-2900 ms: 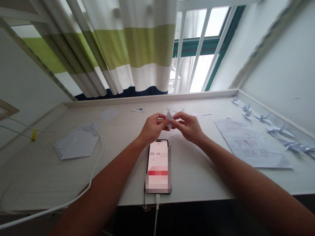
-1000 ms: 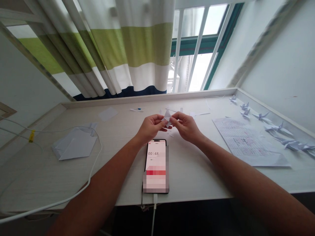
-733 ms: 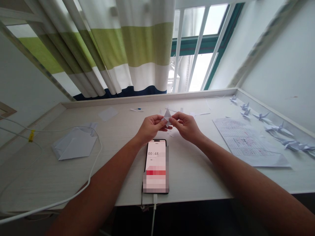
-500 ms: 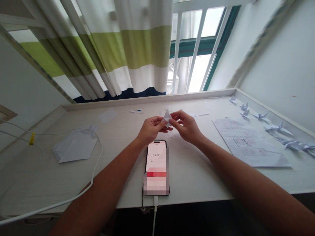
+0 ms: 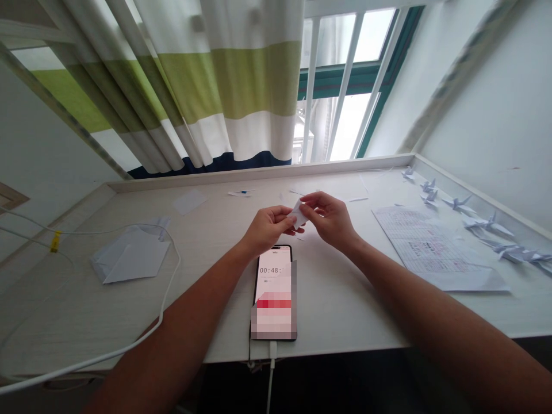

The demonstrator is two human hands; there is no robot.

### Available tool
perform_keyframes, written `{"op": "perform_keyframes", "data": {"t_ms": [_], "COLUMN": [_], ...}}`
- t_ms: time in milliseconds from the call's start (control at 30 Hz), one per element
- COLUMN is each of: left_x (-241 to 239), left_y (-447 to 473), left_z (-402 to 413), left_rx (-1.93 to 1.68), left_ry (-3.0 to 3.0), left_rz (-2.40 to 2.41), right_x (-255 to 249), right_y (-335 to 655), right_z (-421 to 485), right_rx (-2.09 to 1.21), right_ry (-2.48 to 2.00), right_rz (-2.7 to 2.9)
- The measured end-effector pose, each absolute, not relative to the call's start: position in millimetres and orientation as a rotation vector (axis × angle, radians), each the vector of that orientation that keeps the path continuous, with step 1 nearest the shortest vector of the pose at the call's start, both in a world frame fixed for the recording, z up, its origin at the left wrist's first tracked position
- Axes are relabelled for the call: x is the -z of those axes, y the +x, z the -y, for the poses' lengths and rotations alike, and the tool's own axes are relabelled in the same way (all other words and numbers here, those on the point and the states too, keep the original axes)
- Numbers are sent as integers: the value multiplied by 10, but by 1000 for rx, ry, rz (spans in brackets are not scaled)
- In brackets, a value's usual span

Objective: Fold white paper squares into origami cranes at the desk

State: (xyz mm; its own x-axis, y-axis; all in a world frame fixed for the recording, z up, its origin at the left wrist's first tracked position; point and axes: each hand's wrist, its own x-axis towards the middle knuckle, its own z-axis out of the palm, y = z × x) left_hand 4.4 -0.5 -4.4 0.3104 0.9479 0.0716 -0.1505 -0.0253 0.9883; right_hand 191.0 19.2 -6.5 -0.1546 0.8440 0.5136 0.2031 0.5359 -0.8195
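And here's the left hand (image 5: 268, 228), fingers pinching the folded white paper (image 5: 298, 215) low, the right hand (image 5: 331, 215) pinching its upper edge: 2 grips, likely steadying so small a piece above the tabletop (image 5: 336, 310), beyond the smartphone (image 5: 274, 293) (plugged in).

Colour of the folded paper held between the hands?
The folded paper is white; it shows in the head view, the only one here.
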Motion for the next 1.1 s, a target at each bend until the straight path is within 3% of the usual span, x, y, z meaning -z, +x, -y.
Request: {"op": "perform_keyframes", "data": {"t_ms": [500, 1100], "left_x": [19, 32], "left_y": [-44, -30], "left_z": [-23, -29], "left_rx": [-1137, -1128], "left_ry": [1128, 1182], "left_rz": [-807, -673], "right_x": [-36, -37], "right_y": [2076, 1956], "right_z": [-225, -195], "right_rx": [-642, -1085], "right_ry": [-751, -742], "right_rz": [2061, 1581]}}
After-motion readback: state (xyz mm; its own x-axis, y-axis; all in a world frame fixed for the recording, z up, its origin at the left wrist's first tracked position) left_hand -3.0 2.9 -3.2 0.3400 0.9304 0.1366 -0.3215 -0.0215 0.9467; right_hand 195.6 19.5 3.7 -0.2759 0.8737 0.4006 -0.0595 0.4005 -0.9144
